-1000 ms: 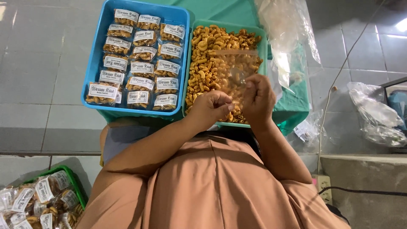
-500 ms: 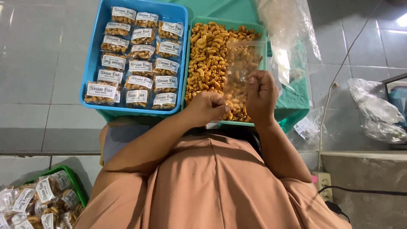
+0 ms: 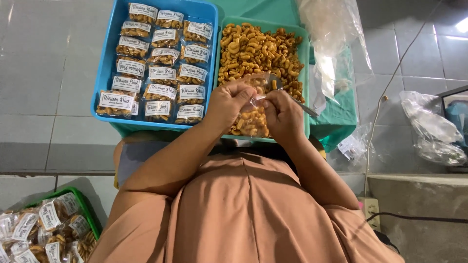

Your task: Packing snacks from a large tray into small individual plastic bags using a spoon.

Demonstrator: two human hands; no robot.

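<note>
My left hand [image 3: 228, 100] pinches the open mouth of a small clear plastic bag [image 3: 251, 122] that hangs between both hands, partly filled with orange fried macaroni. My right hand [image 3: 283, 116] grips the other side of the mouth and holds a metal spoon [image 3: 297, 103], its bowl at the bag's opening. Both hands hover over the near end of a green tray [image 3: 305, 58] heaped with loose macaroni snacks [image 3: 256, 48]. To its left is a blue tray [image 3: 105, 73] with rows of sealed, white-labelled snack packs [image 3: 158, 63].
A green basket [image 3: 82, 200] of more labelled packs sits at the lower left. Clear empty bags [image 3: 331, 44] lie right of the green tray, crumpled plastic [image 3: 431, 131] farther right. A power strip [image 3: 373, 210] and cable rest on the tiled floor.
The bag was held up flat over the tray; now it hangs lower with macaroni inside. Both hands have closed together at its mouth, and the spoon is at the opening.
</note>
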